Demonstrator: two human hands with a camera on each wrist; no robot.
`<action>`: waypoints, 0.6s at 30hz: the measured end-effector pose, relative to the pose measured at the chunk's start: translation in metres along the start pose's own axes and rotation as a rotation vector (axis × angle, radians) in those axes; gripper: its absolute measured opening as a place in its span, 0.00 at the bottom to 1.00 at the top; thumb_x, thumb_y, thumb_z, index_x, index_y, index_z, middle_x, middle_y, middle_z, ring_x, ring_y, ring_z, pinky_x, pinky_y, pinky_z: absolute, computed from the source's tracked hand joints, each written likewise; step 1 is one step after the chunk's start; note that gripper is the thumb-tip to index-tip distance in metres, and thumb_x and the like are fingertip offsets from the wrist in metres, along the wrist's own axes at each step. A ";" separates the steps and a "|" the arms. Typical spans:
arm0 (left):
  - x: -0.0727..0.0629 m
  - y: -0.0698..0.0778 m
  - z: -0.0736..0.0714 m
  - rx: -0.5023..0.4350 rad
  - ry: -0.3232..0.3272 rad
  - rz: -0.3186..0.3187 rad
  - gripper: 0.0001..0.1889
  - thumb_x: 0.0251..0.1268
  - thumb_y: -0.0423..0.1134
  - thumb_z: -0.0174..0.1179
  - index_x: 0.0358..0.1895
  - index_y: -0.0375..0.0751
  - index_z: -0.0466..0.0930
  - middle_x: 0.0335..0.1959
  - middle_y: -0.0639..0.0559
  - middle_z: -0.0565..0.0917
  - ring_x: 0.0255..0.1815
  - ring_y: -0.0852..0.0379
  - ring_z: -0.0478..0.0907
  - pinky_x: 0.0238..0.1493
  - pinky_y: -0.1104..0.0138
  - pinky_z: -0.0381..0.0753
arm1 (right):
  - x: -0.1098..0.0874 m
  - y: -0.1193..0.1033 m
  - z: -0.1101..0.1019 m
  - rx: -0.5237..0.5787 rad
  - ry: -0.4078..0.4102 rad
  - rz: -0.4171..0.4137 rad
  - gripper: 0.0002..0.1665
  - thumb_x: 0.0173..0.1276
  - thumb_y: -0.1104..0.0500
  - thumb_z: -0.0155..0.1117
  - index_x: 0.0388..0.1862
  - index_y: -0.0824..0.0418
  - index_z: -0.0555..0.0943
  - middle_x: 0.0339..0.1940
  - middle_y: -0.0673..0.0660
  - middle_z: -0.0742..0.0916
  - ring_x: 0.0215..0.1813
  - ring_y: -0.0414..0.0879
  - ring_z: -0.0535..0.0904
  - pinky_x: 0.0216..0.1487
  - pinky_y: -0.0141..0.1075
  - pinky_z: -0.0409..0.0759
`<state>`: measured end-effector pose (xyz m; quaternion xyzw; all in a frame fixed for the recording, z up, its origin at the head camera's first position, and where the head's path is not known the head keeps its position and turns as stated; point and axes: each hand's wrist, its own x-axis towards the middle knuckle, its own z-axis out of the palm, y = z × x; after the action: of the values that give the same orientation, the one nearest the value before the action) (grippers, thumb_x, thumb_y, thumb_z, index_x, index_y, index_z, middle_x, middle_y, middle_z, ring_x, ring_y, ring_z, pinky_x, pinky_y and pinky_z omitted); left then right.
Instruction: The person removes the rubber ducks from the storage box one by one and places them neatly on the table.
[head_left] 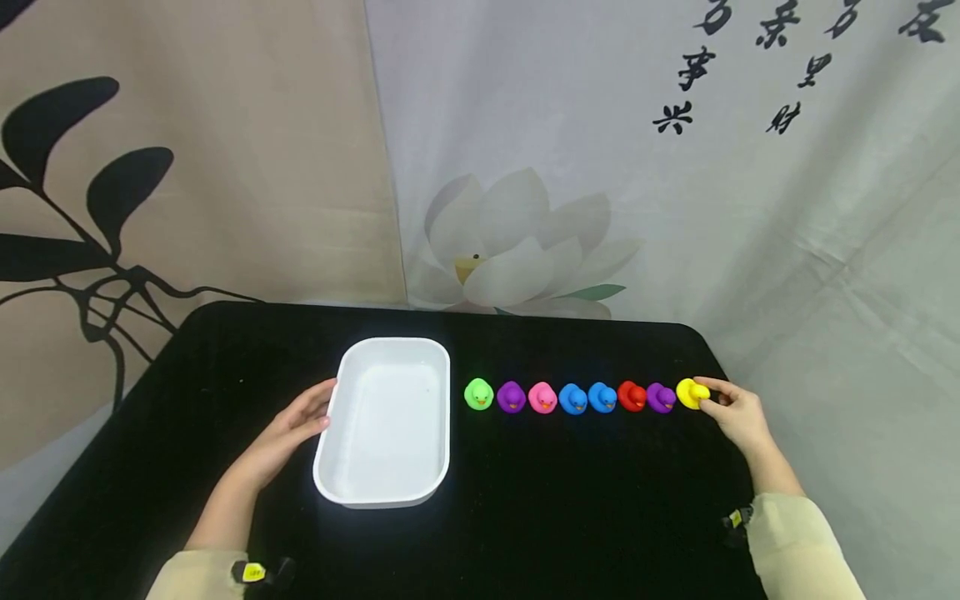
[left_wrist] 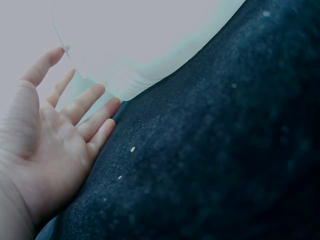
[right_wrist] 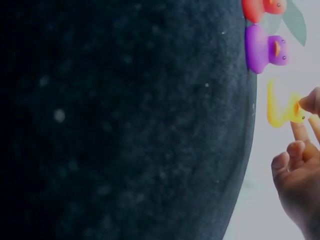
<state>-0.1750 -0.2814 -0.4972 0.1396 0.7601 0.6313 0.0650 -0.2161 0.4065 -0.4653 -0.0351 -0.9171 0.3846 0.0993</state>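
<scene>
My right hand point(head_left: 742, 417) pinches a yellow rubber duck point(head_left: 687, 392) by its head, between thumb and fingers, at the right end of a row of ducks. In the right wrist view that yellow duck point(right_wrist: 276, 107) appears raised off the cloth, apart from the purple duck point(right_wrist: 257, 49) beside it. My left hand point(head_left: 288, 427) is at the left side of a white rectangular tray point(head_left: 390, 417), fingertips at its rim. The left wrist view shows this hand point(left_wrist: 60, 130) with spread, relaxed fingers against the tray wall point(left_wrist: 165, 65). Nothing lies inside the tray.
Leftward from the yellow duck run a purple duck point(head_left: 662, 398), a red duck point(head_left: 632, 396), two blue ducks point(head_left: 588, 398), a pink duck point(head_left: 543, 398), another purple duck point(head_left: 512, 397) and a green duck point(head_left: 478, 394). Black cloth point(head_left: 562, 500) covers the table; a printed curtain point(head_left: 525, 125) hangs behind.
</scene>
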 end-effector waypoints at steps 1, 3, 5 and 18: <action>0.000 0.000 0.000 0.000 0.001 -0.005 0.29 0.72 0.37 0.50 0.74 0.46 0.54 0.73 0.41 0.60 0.70 0.39 0.59 0.60 0.36 0.59 | 0.000 0.001 0.000 0.002 -0.008 0.010 0.20 0.66 0.64 0.61 0.56 0.71 0.77 0.27 0.56 0.69 0.28 0.44 0.62 0.23 0.35 0.60; 0.001 0.000 0.000 -0.002 0.002 -0.015 0.29 0.73 0.37 0.50 0.74 0.47 0.54 0.73 0.42 0.60 0.70 0.39 0.59 0.60 0.36 0.58 | 0.001 0.003 0.001 0.008 -0.027 0.028 0.21 0.67 0.64 0.60 0.57 0.72 0.77 0.28 0.57 0.69 0.28 0.44 0.63 0.23 0.34 0.61; 0.001 0.000 0.000 -0.007 0.003 -0.020 0.29 0.73 0.37 0.50 0.74 0.47 0.55 0.73 0.43 0.60 0.69 0.41 0.61 0.60 0.36 0.59 | 0.001 0.005 0.002 0.014 -0.048 0.044 0.21 0.68 0.64 0.59 0.58 0.72 0.76 0.29 0.57 0.70 0.28 0.44 0.63 0.23 0.34 0.62; -0.001 0.003 0.001 -0.005 0.010 -0.019 0.29 0.71 0.38 0.51 0.74 0.48 0.56 0.72 0.44 0.61 0.69 0.45 0.63 0.60 0.36 0.60 | 0.002 0.003 0.004 0.027 -0.100 0.071 0.22 0.68 0.64 0.60 0.59 0.72 0.75 0.32 0.58 0.73 0.30 0.43 0.64 0.25 0.33 0.63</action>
<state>-0.1739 -0.2803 -0.4950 0.1291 0.7603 0.6330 0.0677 -0.2188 0.4065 -0.4700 -0.0469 -0.9137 0.4016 0.0399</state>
